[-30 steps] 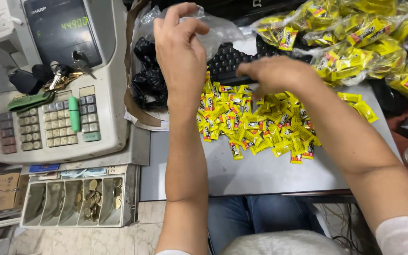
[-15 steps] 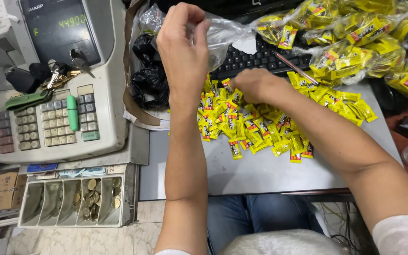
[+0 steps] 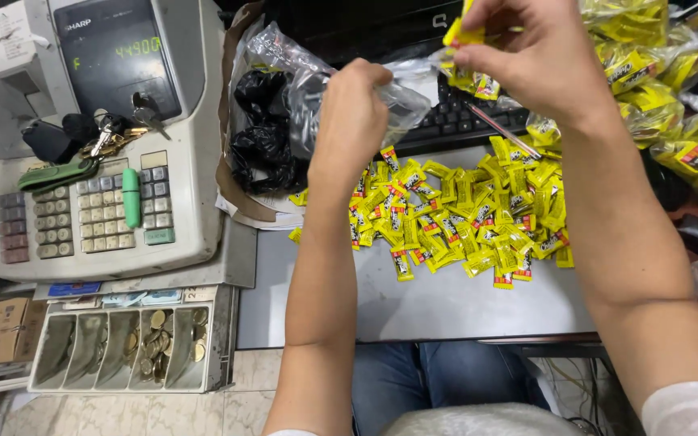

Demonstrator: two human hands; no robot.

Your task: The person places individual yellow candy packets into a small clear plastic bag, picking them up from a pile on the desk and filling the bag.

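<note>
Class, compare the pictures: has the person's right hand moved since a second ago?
Yes. The right hand has risen from the heap of yellow sachets on the table, past the black keyboard, and now holds sachets above it.

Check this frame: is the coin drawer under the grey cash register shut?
No: the coin drawer is pulled out below the grey cash register, its compartments open to view with coins lying in them.

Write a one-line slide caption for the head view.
Left hand holds a clear bag as right hand lifts yellow sachets above it.
</note>
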